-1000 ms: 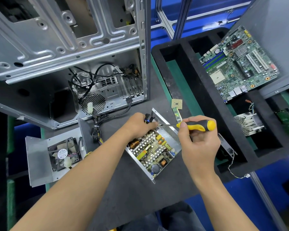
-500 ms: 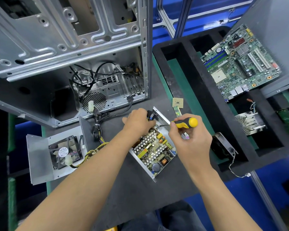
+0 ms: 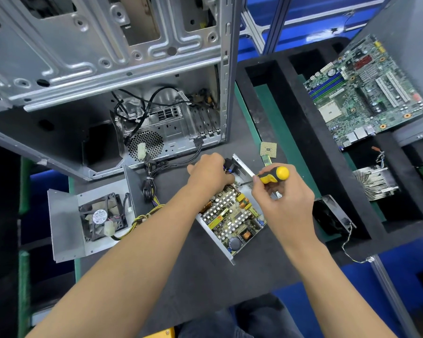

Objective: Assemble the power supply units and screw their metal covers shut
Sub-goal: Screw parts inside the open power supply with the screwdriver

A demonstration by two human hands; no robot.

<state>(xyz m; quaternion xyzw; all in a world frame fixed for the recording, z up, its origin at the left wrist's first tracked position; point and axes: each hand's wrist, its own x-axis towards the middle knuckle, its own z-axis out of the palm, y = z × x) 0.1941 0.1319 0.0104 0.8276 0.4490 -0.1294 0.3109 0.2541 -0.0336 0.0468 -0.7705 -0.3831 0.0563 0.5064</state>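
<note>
Head view: screwdriver (image 3: pixel 272 176) handle between right-hand fingers (image 3: pixel 266 189), over power supply (image 3: pixel 230 220).

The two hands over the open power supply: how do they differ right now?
The right hand grips a yellow-and-black screwdriver, shaft pointing left into the power supply; the left hand holds no tool. The left hand rests at the unit's far corner by its black connector; the right hand hovers over its right side. Both are bare and work on the same uncovered unit.
</note>
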